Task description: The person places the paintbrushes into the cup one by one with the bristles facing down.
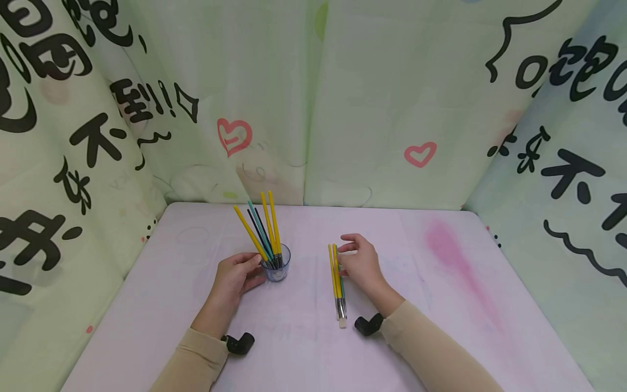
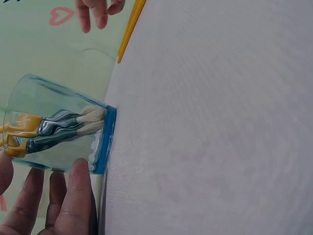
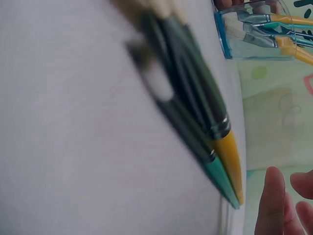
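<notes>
A clear glass (image 1: 276, 272) with a bluish base stands on the table, holding several paintbrushes (image 2: 63, 125) bristles down, their yellow, teal and dark handles pointing up. My left hand (image 1: 241, 272) holds it from the left, thumb by the rim and fingertips against its side. Right of the glass, a small group of paintbrushes (image 1: 336, 277) with yellow and green handles lies side by side, pale bristles (image 1: 342, 323) toward me. Beside their handle ends is my right hand (image 1: 361, 261), fingers extended and apart, thumb overlapping the green handle (image 3: 222, 181) in the head view.
A pale pinkish table (image 1: 416, 348) spreads under both hands, with a pink smear (image 1: 450, 250) at the right. Curtains (image 1: 372, 109) printed with black characters and pink hearts hang behind it and along both sides. Black wrist cameras (image 1: 240, 344) sit at both sleeves.
</notes>
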{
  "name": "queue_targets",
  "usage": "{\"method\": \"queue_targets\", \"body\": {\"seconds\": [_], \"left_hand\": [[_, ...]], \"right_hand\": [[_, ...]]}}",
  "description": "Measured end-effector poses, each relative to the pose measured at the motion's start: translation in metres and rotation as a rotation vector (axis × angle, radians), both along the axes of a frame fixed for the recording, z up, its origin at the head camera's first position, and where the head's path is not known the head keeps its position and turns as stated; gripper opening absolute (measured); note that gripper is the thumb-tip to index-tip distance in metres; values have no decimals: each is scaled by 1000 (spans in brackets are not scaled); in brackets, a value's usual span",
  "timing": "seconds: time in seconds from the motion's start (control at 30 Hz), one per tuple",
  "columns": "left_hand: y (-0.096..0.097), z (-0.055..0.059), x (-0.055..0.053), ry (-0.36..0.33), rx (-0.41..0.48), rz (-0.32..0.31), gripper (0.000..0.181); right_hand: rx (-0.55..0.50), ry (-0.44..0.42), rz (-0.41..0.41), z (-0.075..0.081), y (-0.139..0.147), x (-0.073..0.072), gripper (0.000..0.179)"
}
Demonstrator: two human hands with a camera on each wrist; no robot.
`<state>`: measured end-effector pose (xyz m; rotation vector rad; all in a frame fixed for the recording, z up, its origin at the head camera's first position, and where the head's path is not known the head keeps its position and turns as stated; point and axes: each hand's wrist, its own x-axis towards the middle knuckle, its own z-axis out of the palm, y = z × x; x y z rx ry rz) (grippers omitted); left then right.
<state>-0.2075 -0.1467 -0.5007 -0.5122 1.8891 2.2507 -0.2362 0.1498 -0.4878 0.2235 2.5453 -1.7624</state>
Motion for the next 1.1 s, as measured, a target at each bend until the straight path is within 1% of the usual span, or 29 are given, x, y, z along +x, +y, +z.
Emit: {"method": "queue_targets", "body": {"seconds": [0.27, 0.53, 0.87, 1.1], "left_hand": [[-2, 0, 0, -20, 0, 1, 34], [-2, 1, 0, -28, 3, 3, 34], [-2, 2, 1, -26, -12, -1, 34], [-2, 1, 1, -22, -8, 0, 34]], "right_hand": [[73, -29, -11, -6, 8, 2, 52], [194, -112, -3, -6, 7, 2, 47], [308, -114, 27, -5, 2, 0, 45], [411, -121, 43, -7, -1, -3, 42]]}}
